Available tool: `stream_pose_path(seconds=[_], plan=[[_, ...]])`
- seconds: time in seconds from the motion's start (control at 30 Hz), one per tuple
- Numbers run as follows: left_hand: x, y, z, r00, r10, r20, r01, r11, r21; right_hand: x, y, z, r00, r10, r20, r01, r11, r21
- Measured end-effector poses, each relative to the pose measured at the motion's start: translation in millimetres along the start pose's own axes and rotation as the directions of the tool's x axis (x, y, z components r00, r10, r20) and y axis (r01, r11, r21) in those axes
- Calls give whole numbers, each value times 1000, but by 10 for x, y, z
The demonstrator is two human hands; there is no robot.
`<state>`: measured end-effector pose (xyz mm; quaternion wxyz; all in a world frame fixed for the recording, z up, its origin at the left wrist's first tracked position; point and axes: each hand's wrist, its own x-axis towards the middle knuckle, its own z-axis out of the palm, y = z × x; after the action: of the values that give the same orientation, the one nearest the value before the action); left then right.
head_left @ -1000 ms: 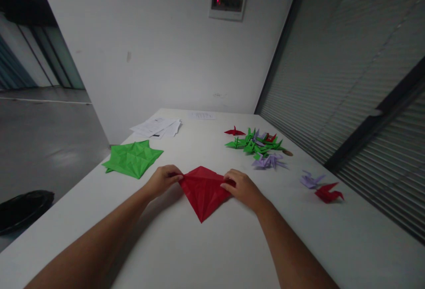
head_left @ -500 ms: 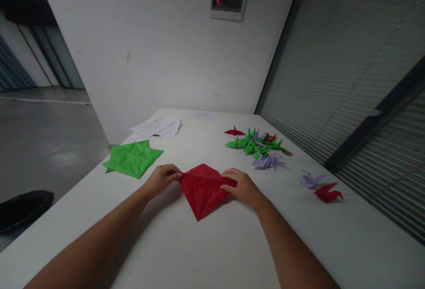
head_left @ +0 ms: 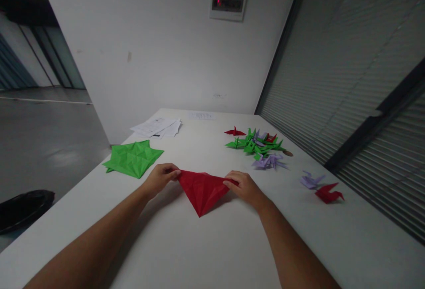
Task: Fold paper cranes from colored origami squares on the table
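A creased sheet of red origami paper is stretched between my two hands over the white table, showing as a triangle with its point toward me. My left hand pinches its left corner. At the opposite corner, my right hand has thumb and fingers closed on the paper. The far half of the sheet is hardly visible behind the top edge. To the left of my left hand lie creased green paper sheets, overlapping each other.
On the right is a pile of green, purple and red folded paper cranes. Nearer me sit a purple crane and a red crane. Printed papers lie at the back left. A black-lined bin stands left of the table.
The red paper's far point has gone down behind its top edge, so the diamond now looks like a triangle. My right hand has shifted slightly right, at the corner.
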<state>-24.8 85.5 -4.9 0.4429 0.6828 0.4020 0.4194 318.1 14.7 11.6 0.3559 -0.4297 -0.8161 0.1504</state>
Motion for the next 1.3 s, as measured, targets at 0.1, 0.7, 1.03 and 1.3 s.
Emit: stream_pose_path(seconds=[0.1,0.7,1.03,1.3], plan=[[-11,14,-4,1000,-13,13,13,999,-48,-5,5,-8,999,39,2,-39,999,-6],[5,1,-7,998,7,-60,-30,921,-389,-12,58,-5,899,423,-115,-344,842,415],[19,81,-13,985,-58,-162,-21,894,-448,13,9,-38,872,443,-207,-236,752,615],[18,72,-14,972,-54,-227,-61,879,-472,13,-20,-33,868,436,-237,-184,726,663]])
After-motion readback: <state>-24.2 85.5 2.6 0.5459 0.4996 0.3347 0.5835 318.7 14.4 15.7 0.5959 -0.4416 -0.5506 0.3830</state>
